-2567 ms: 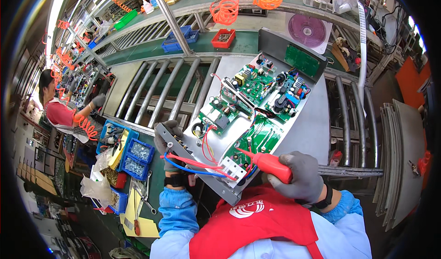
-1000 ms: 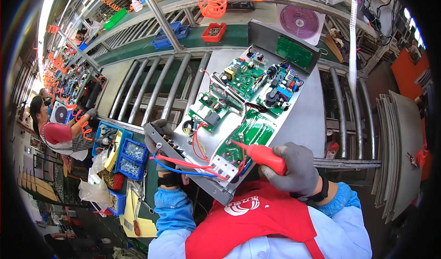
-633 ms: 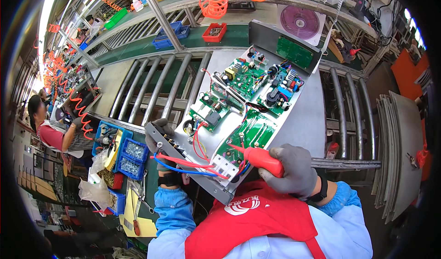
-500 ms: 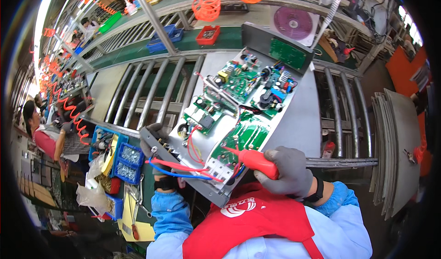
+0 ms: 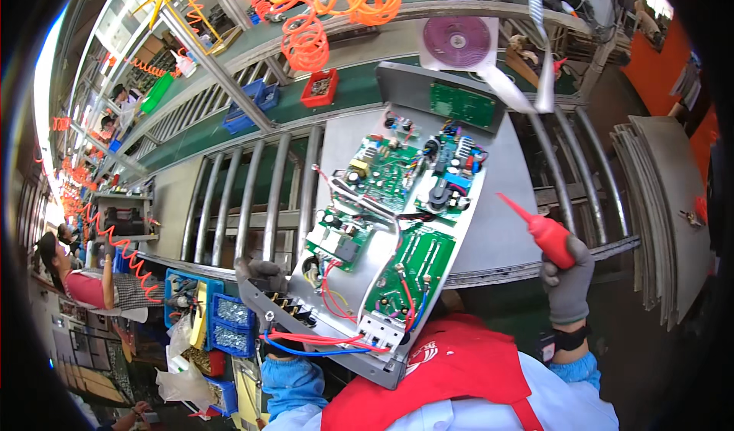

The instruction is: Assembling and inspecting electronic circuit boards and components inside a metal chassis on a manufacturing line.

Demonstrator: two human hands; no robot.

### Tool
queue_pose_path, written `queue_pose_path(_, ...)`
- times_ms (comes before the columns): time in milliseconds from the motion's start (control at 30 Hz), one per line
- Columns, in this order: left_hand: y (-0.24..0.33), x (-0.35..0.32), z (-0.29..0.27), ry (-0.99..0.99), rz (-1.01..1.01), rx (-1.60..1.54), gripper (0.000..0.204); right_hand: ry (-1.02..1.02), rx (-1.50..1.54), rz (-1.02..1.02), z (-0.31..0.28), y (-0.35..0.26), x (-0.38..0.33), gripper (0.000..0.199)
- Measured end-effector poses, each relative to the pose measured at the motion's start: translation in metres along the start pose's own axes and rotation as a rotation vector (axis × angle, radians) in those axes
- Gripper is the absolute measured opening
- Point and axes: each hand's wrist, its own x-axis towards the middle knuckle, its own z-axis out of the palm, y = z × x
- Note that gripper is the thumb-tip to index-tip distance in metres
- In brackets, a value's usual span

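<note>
Your right hand, in a grey glove, is closed around a red plastic squeeze bottle with a long pointed nozzle. The nozzle points up and to the left of that hand, and its tip is in the air, apart from everything else.

Left of your right hand lies the open grey metal chassis with green circuit boards. It sits tilted on the worktop of long steel rollers, with its near end hanging over the edge toward your body. Your left hand, also in a grey glove, grips the near left edge of this chassis; the fingers are wrapped on the metal rim. Just right of your left hand there is a bundle of red and blue wires, which runs along the near end of the chassis.

Below and left of your left hand you see blue plastic bins with small parts. Far above both hands, orange coiled air hoses hang over the line, and a small red plastic tray stands on the green belt behind the rollers.
</note>
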Motion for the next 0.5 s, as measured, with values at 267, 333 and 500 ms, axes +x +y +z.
queue_pose_path(267, 0.011, 0.142, -0.008, -0.326, -0.252, -0.052, 0.062, -0.042, 0.118, 0.085, 0.025, 0.027, -0.015, 0.035)
queue_pose_path(333, 0.002, 0.150, 0.002, -0.205, -0.283, -0.056, 0.054, -0.104, 0.084, 0.115, 0.041, 0.027, -0.030, 0.036)
queue_pose_path(500, -0.017, 0.128, -0.063, -0.289, -0.086, 0.475, 0.047, -0.192, 0.053, 0.139, 0.050, 0.038, -0.049, 0.045)
